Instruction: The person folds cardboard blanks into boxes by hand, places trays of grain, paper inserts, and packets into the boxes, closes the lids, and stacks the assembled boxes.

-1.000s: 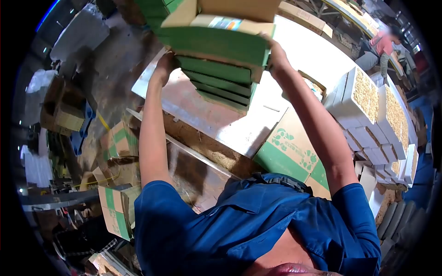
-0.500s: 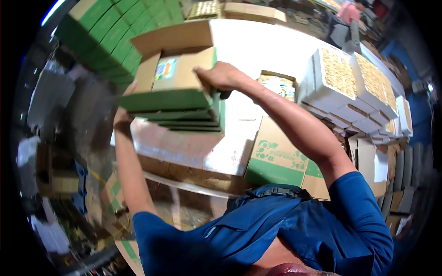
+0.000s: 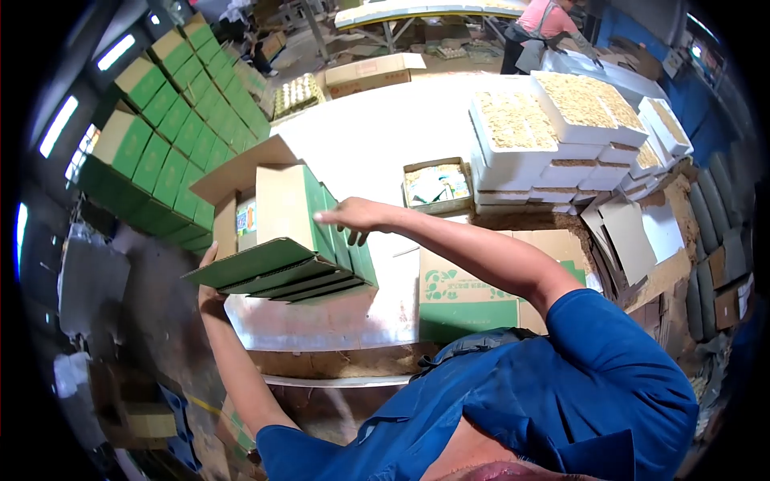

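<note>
A green and brown cardboard box lies at the left of the white table, on top of flat green cartons. Its back flap stands up and its front flap sticks out toward me. Inside, a colourful printed label shows beside a folded-in flap. My left hand grips the box's left side, partly hidden by the front flap. My right hand is at the box's right side, fingers apart, the index fingertip at the edge of the right flap.
A small open box with printed packets sits right of centre. White foam boxes with straw-coloured filling are stacked at right. Green cartons rise at left. A printed flat carton lies before me. Another person works at the back right.
My right hand has let go of the flap edge, its fingers now spread. The right flap has folded inward over the opening. The view has shifted, showing more of the room behind.
</note>
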{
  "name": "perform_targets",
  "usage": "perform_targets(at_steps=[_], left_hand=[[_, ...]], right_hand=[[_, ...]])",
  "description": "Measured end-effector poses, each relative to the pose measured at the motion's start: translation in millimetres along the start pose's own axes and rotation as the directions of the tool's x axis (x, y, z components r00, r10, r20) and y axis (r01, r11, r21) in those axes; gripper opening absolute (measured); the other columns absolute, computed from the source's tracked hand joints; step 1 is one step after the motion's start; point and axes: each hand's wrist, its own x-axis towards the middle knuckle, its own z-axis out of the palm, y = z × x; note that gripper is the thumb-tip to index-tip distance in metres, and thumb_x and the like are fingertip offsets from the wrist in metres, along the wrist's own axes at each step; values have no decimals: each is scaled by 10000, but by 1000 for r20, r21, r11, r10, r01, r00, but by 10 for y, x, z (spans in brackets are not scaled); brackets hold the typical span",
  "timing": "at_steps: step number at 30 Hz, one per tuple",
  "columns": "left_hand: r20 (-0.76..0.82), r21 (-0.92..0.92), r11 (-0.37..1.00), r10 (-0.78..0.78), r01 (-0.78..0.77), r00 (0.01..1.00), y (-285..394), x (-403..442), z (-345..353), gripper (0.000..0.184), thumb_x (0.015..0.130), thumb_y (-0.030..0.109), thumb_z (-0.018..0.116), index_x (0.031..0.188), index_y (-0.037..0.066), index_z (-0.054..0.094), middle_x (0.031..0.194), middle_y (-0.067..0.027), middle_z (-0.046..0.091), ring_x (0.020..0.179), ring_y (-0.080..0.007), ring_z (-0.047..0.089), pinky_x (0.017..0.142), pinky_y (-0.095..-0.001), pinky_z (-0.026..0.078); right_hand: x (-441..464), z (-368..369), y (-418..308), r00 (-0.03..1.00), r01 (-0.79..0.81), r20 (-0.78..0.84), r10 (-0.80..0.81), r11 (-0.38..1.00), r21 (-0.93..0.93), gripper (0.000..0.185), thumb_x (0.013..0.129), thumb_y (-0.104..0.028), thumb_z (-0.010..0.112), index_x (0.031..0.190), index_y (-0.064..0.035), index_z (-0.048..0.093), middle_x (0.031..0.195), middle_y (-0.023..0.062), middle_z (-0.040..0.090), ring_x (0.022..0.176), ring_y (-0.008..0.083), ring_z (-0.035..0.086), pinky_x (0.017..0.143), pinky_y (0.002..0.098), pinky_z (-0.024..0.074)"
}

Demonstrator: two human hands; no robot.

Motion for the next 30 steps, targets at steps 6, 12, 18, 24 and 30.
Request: perform_targets(at_steps=[6,12,18,24,30], left_hand=[[-520,-111,833,416,-542,746,-585,-212,-455,409,969,333,494,1233,37,593,1199,-103,636,1102,-260,605,948,-363,495],[-651,379,888,456,-260,607,-2992,-387,573,209,911,188,542,983,55,686,945,-57,676,803,-162,616,701,-324,488],[17,755,634,241,-170,970,-3703,-271,2667,503,925,241,619,1330,-42,524,1159,-176,666,1050,-238,619,892,-350,489],[-106,734,618,514,-282,852,-3583,-355,2844,375,859,17,616,1226,-54,589,1054,-144,685,963,-214,643,872,-328,494],[-131,664,679,517,-312,846,-3128,-726,3156,321,831,-60,671,1140,2,609,1018,-43,664,936,-125,612,834,-261,474]], right_hand=[[-1146,-779,1493,903,178,-328,-278,936,-303,566,917,-428,624,1310,-23,590,1202,183,667,1069,301,641,965,380,476],[-3310,-1098,3265,365,-556,-930,32,809,-191,492,783,-238,720,1182,29,618,1229,222,611,1171,383,555,1041,443,427],[-3453,-649,3477,322,-617,-947,-7,757,-215,650,758,-238,738,1275,74,500,1411,273,432,1294,432,415,1102,464,353],[-3456,-823,3701,232,-346,-970,-73,926,-152,528,739,-209,738,1165,66,589,1223,266,579,1201,406,508,1030,477,406],[-3839,-1089,2853,269,541,-961,64,815,206,288,921,-96,625,1169,50,609,1046,49,662,954,113,606,842,243,472]])
